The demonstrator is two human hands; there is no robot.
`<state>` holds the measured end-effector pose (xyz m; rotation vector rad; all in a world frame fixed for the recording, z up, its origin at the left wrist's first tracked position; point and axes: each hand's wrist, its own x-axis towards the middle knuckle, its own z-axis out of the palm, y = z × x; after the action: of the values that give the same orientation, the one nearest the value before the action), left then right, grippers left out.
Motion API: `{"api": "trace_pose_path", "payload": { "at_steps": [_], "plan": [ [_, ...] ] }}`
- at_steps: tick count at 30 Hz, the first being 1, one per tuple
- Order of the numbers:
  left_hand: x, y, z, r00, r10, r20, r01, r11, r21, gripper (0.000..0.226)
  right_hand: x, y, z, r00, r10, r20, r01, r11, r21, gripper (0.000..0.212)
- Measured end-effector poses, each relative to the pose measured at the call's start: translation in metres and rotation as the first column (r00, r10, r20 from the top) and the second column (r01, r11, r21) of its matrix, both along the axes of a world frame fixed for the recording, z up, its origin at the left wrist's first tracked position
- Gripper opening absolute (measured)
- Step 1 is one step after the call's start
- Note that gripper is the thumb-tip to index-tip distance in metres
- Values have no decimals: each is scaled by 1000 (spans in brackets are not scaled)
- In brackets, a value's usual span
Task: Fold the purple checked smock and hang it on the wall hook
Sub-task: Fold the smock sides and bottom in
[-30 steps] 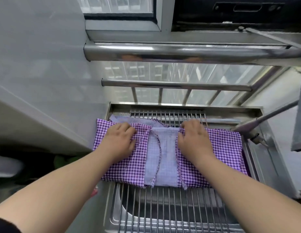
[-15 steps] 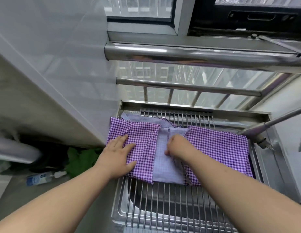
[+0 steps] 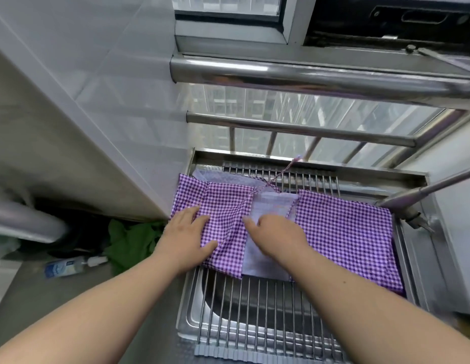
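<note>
We find the left hand (image 3: 188, 236) flat, pinning the smock (image 3: 341, 232) to the rack (image 3: 254, 324); the right hand (image 3: 277, 236) beside it smooths the centre (grip unclear), likely before folding.

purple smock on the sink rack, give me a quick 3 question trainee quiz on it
1. True or false: the smock lies on the wire rack over the sink.
2. Which hand rests flat on the left checked flap? A) left hand B) right hand
3. Fill in: the pale strip between the two checked flaps is the smock's ____ side.

Key: 1 true; 2 A; 3 inner.
</note>
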<state>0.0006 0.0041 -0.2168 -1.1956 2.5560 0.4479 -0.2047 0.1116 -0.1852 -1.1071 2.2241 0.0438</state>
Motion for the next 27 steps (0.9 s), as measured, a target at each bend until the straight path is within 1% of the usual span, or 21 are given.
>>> {"api": "trace_pose_path", "payload": {
  "at_steps": [1, 2, 3, 4, 5, 6, 7, 8, 9, 10, 12, 13, 15, 16, 18, 20, 21, 23, 24, 27],
  "plan": [
    [8, 4, 0, 999, 11, -42, -12, 1000, -17, 74, 9, 7, -5, 999, 33, 8, -34, 994, 102, 74],
    [17, 9, -2, 996, 37, -84, -39, 999, -24, 66, 14, 12, -12, 998, 42, 42, -48, 988, 150, 74],
    [27, 14, -2, 988, 89, -129, -93, 995, -23, 59, 20, 17, -15, 995, 24, 96, -40, 985, 169, 69],
    [34, 19, -4, 968, 177, -179, -180, 984, -5, 55, 24, 20, -19, 989, -9, 150, -16, 986, 165, 60],
    [40, 25, -5, 928, 294, -227, -295, 955, 31, 55, 28, 23, -21, 978, -49, 202, 16, 987, 161, 49],
    [43, 29, -5, 862, 433, -263, -424, 901, 92, 58, 32, 25, -23, 967, -74, 244, 39, 988, 146, 38],
    [45, 31, -5, 779, 561, -281, -536, 827, 166, 62, 34, 27, -24, 957, -89, 275, 55, 990, 128, 29],
    [46, 31, -6, 702, 656, -278, -612, 755, 236, 67, 36, 29, -24, 950, -98, 295, 70, 992, 104, 24],
    [47, 30, -6, 646, 716, -263, -656, 697, 289, 70, 38, 32, -25, 946, -103, 306, 83, 993, 79, 21],
    [46, 28, -7, 616, 747, -250, -675, 664, 322, 72, 39, 33, -27, 943, -111, 313, 103, 994, 44, 21],
    [45, 24, -6, 594, 769, -237, -676, 637, 371, 67, 41, 36, -29, 926, -152, 345, 170, 985, -21, 24],
    [42, 22, -3, 593, 775, -219, -663, 624, 414, 58, 42, 36, -29, 910, -182, 373, 214, 976, -48, 26],
    [41, 21, -2, 624, 760, -182, -597, 614, 517, 35, 45, 38, -27, 864, -237, 443, 303, 949, -84, 25],
    [40, 20, -2, 640, 750, -168, -573, 611, 546, 29, 46, 40, -26, 840, -260, 476, 338, 937, -86, 23],
    [41, 19, -1, 624, 766, -156, -576, 585, 571, 31, 49, 47, -23, 789, -297, 537, 377, 925, -42, 18],
    [43, 17, 1, 570, 805, -167, -582, 539, 609, 32, 48, 55, -21, 762, -312, 567, 373, 928, 8, 19],
    [43, 18, 3, 516, 841, -162, -573, 480, 664, 28, 45, 60, -19, 766, -307, 565, 359, 933, 21, 19],
    [40, 23, 11, 393, 911, -127, -522, 334, 785, 18, 37, 67, -17, 800, -278, 532, 310, 950, 30, 18],
    [39, 25, 15, 360, 926, -118, -507, 300, 808, 19, 33, 71, -16, 821, -258, 509, 282, 959, 30, 19],
    [40, 31, 20, 344, 931, -120, -484, 286, 827, 26, 24, 81, -14, 859, -215, 465, 230, 973, 25, 23]
  ]
}}
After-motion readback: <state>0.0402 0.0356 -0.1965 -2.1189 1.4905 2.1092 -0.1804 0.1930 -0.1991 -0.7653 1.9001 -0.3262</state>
